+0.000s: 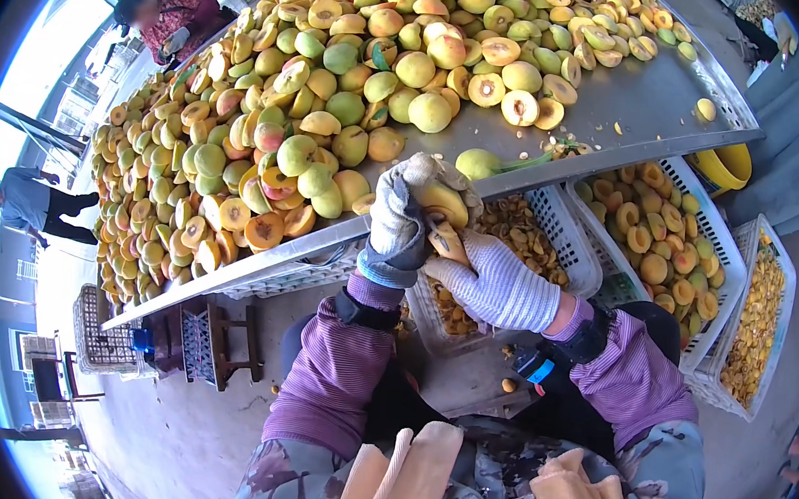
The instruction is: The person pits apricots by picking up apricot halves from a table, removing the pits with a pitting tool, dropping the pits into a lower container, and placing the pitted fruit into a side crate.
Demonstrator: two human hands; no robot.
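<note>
My left hand (403, 207), in a grey-white knit glove, holds a halved yellow stone fruit (444, 202), its cut face towards my right hand. My right hand (504, 280), in a white ribbed glove, grips a small tool with a wooden handle (448, 243) whose tip is at the fruit's cut face; the tip's shape is partly hidden. Both hands are close together at the near edge of a metal table (632, 120). Piled on the table are many whole and halved yellow-green fruits (429, 112), some with stones in them.
Below the table edge stand a white crate of fruit scraps (454, 315), a crate of pitted halves (654, 272) and another scrap crate (757, 316). A yellow bucket (724, 167) is at the right. One person (177, 20) is at the table's far left side; another (40, 204) stands further off.
</note>
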